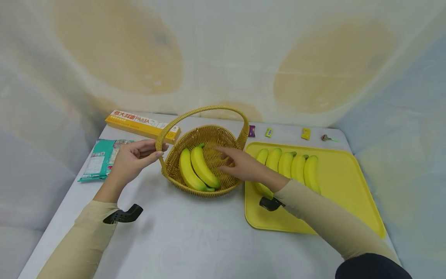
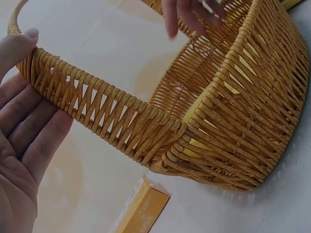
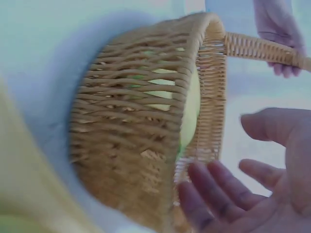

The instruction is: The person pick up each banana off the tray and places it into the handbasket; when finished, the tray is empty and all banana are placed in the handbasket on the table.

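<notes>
My left hand (image 1: 130,161) grips the left side of the arched handle (image 1: 205,109) of a woven wicker basket (image 1: 219,136), thumb on one face and fingers behind. Inside the basket two yellow bananas lie side by side, the left banana (image 1: 188,172) and the right banana (image 1: 203,166). Over the basket's right side is my right hand (image 1: 240,164), its fingers spread and holding nothing. In the right wrist view those loosely bent fingers (image 3: 226,191) are by the basket rim, apart from the banana (image 3: 192,107) showing there.
On the right, a yellow tray (image 1: 341,186) bears several bananas (image 1: 310,174) in a row, partly behind my right forearm. A pasta box (image 1: 139,126) and a teal packet (image 1: 99,161) lie at left. Small wrapped candies (image 1: 306,133) and a dried flower (image 1: 325,137) lie along the back.
</notes>
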The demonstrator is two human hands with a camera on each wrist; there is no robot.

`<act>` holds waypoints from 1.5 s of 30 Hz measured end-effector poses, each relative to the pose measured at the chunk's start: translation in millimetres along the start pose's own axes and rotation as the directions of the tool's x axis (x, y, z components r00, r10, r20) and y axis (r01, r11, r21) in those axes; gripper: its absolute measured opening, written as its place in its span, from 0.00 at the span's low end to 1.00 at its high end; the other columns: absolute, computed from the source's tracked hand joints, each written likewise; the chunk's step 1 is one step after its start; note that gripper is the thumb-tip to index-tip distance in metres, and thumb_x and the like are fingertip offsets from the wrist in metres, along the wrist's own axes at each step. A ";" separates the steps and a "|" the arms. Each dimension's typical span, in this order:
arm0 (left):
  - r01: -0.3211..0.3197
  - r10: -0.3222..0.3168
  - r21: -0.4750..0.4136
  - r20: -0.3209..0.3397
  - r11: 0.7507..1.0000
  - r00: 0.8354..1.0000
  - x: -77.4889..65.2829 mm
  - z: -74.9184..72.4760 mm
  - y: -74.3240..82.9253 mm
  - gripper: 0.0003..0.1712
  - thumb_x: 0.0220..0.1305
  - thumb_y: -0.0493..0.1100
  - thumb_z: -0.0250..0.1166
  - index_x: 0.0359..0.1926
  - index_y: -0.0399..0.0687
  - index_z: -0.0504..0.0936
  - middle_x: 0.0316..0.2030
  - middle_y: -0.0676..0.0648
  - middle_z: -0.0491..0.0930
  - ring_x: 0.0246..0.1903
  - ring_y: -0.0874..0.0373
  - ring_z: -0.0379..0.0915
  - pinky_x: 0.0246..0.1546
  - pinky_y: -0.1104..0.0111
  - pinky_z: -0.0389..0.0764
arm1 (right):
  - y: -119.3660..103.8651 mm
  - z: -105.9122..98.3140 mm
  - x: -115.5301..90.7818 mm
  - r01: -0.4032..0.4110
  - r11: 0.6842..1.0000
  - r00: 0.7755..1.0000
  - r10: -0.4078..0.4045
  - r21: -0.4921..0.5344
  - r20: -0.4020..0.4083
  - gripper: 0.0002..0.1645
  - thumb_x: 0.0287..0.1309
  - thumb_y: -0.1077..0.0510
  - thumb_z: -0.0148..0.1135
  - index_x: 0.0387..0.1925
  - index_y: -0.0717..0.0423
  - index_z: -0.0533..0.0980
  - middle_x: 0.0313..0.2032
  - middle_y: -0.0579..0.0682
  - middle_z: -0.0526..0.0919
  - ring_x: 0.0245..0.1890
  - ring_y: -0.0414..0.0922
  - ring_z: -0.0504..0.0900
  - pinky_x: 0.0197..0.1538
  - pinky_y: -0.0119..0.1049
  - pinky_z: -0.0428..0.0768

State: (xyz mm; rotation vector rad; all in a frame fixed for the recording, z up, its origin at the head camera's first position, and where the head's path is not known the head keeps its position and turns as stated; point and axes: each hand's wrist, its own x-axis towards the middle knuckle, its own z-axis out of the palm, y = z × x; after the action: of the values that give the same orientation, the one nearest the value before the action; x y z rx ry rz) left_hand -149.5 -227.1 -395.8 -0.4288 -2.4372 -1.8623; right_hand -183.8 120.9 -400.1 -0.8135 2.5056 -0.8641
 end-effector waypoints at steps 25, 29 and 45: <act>0.023 -0.023 0.024 -0.025 0.999 0.999 -1.1 0.0 2.9 0.18 0.68 0.42 0.70 0.54 0.36 0.84 0.46 0.51 0.89 0.47 0.64 0.85 0.49 0.73 0.84 | 144.0 -36.7 -189.0 -0.391 0.913 0.844 0.406 0.116 -0.350 0.38 0.75 0.50 0.57 0.77 0.63 0.57 0.66 0.74 0.62 0.61 0.71 0.68 0.57 0.65 0.77; 0.023 -0.022 0.026 -0.023 0.999 0.999 -1.1 0.5 2.7 0.17 0.68 0.42 0.70 0.53 0.36 0.84 0.46 0.50 0.88 0.47 0.64 0.85 0.49 0.73 0.84 | 159.6 -33.7 -195.7 -0.457 0.879 0.833 0.476 0.133 -0.283 0.45 0.74 0.46 0.59 0.79 0.61 0.52 0.66 0.76 0.62 0.60 0.73 0.71 0.52 0.63 0.81; 0.002 -0.002 0.024 -0.016 1.000 1.000 -0.7 0.9 0.8 0.16 0.68 0.40 0.69 0.54 0.35 0.84 0.46 0.52 0.88 0.47 0.64 0.85 0.49 0.73 0.83 | 141.0 -43.8 -202.8 -0.438 0.896 0.853 0.439 0.071 -0.282 0.44 0.74 0.45 0.58 0.80 0.54 0.51 0.64 0.73 0.70 0.56 0.68 0.77 0.48 0.58 0.83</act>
State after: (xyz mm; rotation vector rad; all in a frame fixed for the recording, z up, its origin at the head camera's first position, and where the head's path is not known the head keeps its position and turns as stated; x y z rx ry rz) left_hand -148.5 -226.1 -395.4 -0.4084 -2.4479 -1.8274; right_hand -106.8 357.8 -428.9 -0.0872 2.7730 -0.8710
